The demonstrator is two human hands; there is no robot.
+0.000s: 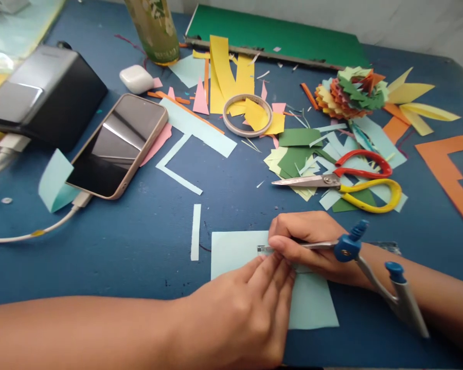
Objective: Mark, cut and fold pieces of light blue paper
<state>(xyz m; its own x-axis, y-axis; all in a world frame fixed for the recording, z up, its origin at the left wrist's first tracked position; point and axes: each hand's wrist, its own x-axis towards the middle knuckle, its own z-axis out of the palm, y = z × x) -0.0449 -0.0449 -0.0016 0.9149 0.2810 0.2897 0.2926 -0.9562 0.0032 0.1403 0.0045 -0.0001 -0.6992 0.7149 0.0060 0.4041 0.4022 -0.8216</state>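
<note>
A light blue square of paper [312, 303] lies on the blue table beneath both hands. My left hand [243, 308] rests on it with fingers stretched out side by side, the fingertips against a clear ruler [261, 250]. Most of the ruler is covered by my hands; another part shows behind my right wrist. My right hand [304, 241] is closed around one leg of a drawing compass [347, 248] with a blue hinge. Its other leg sticks out to the lower right over my forearm. The compass tip is hidden by my fingers.
Red-and-yellow-handled scissors [327, 181] lie on paper scraps beyond my right hand. A tape roll [227, 115], phone [116, 149], black box-shaped device [73, 97], bottle [154, 31], folded-paper ring [349, 95] and orange paper piece [447, 174] surround the work spot.
</note>
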